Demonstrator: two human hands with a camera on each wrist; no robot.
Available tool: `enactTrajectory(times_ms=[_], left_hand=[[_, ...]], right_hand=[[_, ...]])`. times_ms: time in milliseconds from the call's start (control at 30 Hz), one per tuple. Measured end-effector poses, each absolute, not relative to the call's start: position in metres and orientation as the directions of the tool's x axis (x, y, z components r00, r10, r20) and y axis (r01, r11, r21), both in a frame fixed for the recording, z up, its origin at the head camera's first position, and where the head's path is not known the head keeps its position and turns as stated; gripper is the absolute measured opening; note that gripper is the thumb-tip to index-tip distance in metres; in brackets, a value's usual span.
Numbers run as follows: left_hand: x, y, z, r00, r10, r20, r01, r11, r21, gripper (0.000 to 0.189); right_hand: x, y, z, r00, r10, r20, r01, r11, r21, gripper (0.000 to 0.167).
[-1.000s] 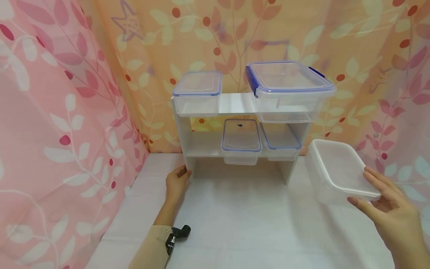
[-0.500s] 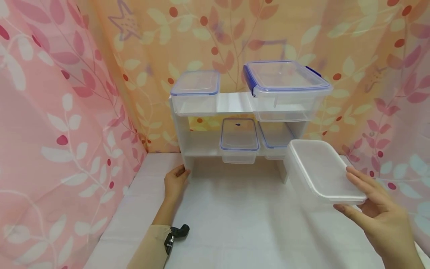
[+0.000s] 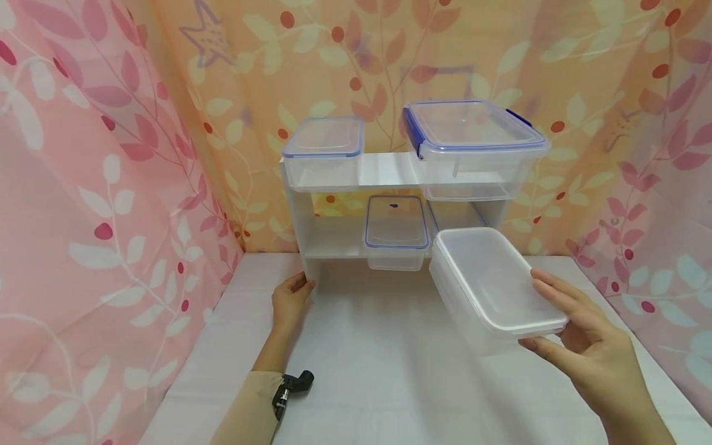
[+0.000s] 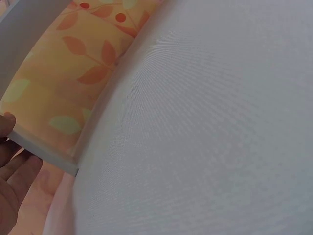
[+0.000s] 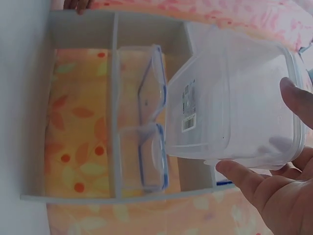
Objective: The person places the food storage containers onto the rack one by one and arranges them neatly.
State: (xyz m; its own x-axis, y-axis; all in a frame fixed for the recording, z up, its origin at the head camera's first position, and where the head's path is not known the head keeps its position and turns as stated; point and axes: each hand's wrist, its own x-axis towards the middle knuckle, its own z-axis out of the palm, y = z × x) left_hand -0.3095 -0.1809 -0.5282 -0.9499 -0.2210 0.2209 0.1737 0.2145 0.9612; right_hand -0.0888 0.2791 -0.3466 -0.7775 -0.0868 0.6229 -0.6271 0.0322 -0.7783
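Observation:
My right hand (image 3: 595, 352) holds a clear plastic food container with a white lid (image 3: 500, 278) by its near right corner, thumb low and fingers over the lid's edge. It is tilted and in the air before the shelf's right side. In the right wrist view the container (image 5: 234, 98) shows a barcode label on its base. At the lower left my left hand (image 3: 290, 303) pinches the side panel of the white shelf rack (image 3: 334, 238). The left wrist view shows thumb and fingers (image 4: 22, 171) on either side of that panel (image 4: 46, 155).
Two blue-rimmed containers stand on the middle shelf, one container (image 3: 397, 232) in full sight, the other container (image 3: 456, 214) partly hidden. On top sit a smaller container (image 3: 324, 151) and a larger container with blue clips (image 3: 478, 148). White cloth (image 3: 378, 371) covers the table; patterned curtains (image 3: 250, 93) surround it.
My right hand has carried the white-lidded container leftward, from right of the rack to before its right side, where it now covers part of a shelved container. The left hand stays on the panel.

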Motion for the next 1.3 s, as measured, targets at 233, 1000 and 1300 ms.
enactTrajectory(times_ms=[233,1000,1300], left_hand=[[-0.309,-0.180,-0.528,-0.952,-0.208,0.223,0.180,0.206,0.962,0.043],[-0.304,-0.180,-0.515,-0.964,-0.193,0.181,0.142,0.202,0.969,0.042],[-0.305,-0.181,-0.522,-0.957,-0.210,0.202,0.161,0.194,0.968,0.043]], right_hand=[[-0.098,0.261,-0.346,-0.690,-0.163,0.705,-0.708,-0.050,-0.704,0.082],[-0.117,0.175,-0.336,-0.775,-0.220,0.593,-0.624,0.115,-0.773,0.084],[-0.128,0.150,-0.336,-0.798,-0.214,0.563,-0.595,0.129,-0.794,0.083]])
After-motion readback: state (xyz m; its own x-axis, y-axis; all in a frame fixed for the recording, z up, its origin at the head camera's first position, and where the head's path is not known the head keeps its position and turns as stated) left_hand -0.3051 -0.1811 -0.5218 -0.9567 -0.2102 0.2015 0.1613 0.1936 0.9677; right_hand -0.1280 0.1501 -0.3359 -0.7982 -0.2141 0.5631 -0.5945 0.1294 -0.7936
